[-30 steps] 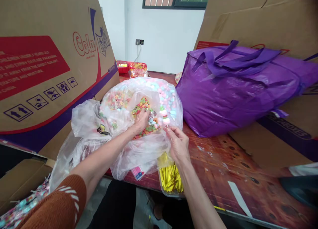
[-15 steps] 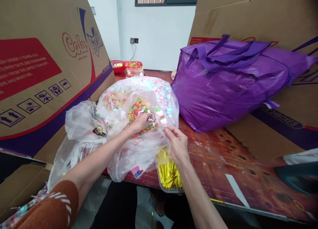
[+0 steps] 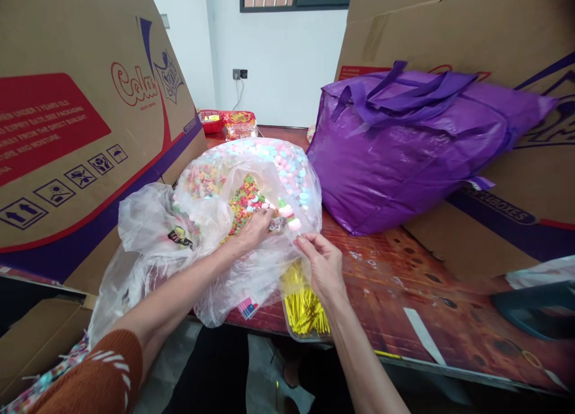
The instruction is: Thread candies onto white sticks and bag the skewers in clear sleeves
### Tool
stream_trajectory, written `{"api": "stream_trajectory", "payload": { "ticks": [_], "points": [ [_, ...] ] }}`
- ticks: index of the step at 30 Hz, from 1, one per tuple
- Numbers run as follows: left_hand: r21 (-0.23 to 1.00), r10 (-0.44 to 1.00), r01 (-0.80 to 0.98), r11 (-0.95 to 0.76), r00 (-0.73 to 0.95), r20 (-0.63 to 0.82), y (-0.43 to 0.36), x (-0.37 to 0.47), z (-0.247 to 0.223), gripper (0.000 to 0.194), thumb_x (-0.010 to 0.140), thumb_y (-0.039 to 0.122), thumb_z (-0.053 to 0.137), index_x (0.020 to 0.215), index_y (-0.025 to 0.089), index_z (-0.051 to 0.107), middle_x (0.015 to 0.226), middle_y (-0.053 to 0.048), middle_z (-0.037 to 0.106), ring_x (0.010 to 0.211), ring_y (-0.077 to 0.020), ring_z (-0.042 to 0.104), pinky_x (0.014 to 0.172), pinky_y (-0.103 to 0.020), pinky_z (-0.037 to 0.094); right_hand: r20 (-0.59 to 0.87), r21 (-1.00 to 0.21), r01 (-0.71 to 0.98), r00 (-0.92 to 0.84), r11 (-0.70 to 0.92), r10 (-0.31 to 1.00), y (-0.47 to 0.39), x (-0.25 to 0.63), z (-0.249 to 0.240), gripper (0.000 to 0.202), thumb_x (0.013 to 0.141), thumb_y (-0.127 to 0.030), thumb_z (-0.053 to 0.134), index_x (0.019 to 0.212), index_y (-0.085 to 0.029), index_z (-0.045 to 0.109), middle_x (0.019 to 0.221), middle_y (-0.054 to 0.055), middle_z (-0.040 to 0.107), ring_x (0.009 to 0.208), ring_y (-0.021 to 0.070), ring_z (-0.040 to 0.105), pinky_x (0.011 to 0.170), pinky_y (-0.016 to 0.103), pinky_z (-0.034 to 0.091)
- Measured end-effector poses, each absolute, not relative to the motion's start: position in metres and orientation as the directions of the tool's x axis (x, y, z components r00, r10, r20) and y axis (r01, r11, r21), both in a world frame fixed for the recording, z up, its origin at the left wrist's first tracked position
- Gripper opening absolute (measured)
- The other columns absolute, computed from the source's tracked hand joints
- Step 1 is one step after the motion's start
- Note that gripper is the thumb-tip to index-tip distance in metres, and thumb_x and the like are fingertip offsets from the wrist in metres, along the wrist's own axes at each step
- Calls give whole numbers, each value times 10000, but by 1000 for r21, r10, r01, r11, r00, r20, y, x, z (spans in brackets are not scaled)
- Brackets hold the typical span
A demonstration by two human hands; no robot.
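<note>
A clear plastic bag (image 3: 211, 213) lies spread on the table, its mouth folded open over many small ring-shaped pieces (image 3: 242, 205) in red, orange and green. My left hand (image 3: 255, 229) is in the opening, fingers closed beside a shiny, crumpled clear bit (image 3: 277, 223); what they grip is hidden. Larger pink, white and green rounded pieces (image 3: 287, 211) sit just right of those fingertips. My right hand (image 3: 322, 259) pinches thumb against forefinger at the bag's right edge, on something too small to name. Behind, another clear bag (image 3: 291, 162) holds pastel pink and blue pieces.
Gold twist ties (image 3: 306, 309) fill a clear tray at the table's front edge. A purple bag (image 3: 395, 156) stands on the right, against a large carton (image 3: 494, 222). Another carton (image 3: 99, 120) rises at left. A red basket (image 3: 211, 121) is at the back.
My left hand has drawn slightly back and left from among the rings, and the shiny bit now shows right of its fingertips. The right hand keeps its pinch. The view has shifted slightly.
</note>
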State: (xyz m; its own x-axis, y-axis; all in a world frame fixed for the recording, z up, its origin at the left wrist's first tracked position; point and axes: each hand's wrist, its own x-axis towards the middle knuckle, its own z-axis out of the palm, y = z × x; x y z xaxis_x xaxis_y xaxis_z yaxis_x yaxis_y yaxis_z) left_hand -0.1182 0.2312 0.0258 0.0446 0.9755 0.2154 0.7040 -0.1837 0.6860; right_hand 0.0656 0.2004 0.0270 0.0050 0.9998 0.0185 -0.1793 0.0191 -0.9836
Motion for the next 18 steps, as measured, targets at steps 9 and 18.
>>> {"api": "stream_trajectory", "payload": {
  "ticks": [9, 18],
  "points": [
    [989, 945, -89, -118, -317, 84, 175, -139, 41, 339, 782, 399, 737, 1018, 157, 708, 915, -69, 717, 796, -165, 663, 785, -293, 525, 184, -954, 213, -132, 209, 974, 146, 81, 43, 259, 836, -419, 623, 749, -180, 669, 638, -16, 566, 625, 146, 521, 601, 249, 393],
    [950, 902, -255, -180, -429, 56, 134, -138, 48, 410, 675, 377, 845, 1027, 184, 762, 985, -49, 765, 911, -180, 691, 851, -283, 524, 238, -911, 311, -143, 272, 961, 115, 64, 44, 299, 876, -446, 566, 774, -184, 668, 673, 2, 610, 634, 156, 557, 603, 246, 426]
  ]
}}
